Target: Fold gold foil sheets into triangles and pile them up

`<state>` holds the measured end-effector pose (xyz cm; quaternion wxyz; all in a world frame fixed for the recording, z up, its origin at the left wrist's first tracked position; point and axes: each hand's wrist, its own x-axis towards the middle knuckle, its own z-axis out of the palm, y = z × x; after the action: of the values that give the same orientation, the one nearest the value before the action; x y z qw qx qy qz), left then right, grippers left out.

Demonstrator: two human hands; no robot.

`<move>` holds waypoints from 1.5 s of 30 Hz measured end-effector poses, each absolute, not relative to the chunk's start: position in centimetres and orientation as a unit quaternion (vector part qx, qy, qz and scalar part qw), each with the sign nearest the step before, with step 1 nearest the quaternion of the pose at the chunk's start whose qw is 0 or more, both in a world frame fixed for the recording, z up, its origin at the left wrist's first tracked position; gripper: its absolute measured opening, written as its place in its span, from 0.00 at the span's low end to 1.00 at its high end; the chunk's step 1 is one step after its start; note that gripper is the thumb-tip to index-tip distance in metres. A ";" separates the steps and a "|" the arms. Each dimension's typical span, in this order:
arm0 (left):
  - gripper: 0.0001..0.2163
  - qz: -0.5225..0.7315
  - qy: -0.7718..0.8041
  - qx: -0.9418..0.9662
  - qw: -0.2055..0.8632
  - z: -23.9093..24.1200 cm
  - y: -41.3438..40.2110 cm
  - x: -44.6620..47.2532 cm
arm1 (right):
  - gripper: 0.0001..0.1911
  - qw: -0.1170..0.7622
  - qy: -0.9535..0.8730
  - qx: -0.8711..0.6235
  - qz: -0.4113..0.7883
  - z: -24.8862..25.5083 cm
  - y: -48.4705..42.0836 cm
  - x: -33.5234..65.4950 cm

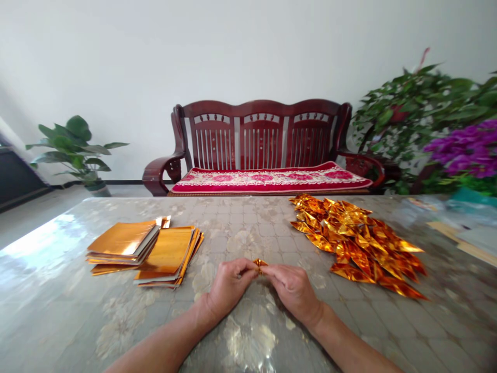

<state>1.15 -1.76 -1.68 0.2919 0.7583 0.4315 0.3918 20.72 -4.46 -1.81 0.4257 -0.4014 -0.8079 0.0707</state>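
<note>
gold foil pinched by both hands

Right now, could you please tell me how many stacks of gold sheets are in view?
2: the left stack lies farther from the left hand, and the right stack lies beside it, nearer that hand. No other stack seems hidden.

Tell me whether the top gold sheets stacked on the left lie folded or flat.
Flat: the top sheets show broad, smooth faces without pointed folds, unlike the creased, pointed pieces heaped on the right.
</note>
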 end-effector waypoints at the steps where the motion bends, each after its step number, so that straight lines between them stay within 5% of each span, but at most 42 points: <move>1: 0.06 0.393 0.431 0.758 0.291 -1.7 -1.8 1.2 | 0.14 0.428 -0.807 -0.401 0.065 -1.8 -4.5 20.7; 36: 0.04 0.446 0.406 0.753 0.262 -2.6 -1.9 0.7 | 0.10 0.454 -0.814 -0.362 -0.007 -1.0 -4.9 21.7; 45: 0.07 0.425 0.359 0.815 0.160 -2.1 -1.7 0.4 | 0.12 0.435 -0.820 -0.372 0.012 -0.6 -4.7 21.3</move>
<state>0.43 -1.67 -2.14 0.1602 0.8151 0.3591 0.4254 21.32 -4.69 -0.56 0.4350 -0.3720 -0.8199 0.0119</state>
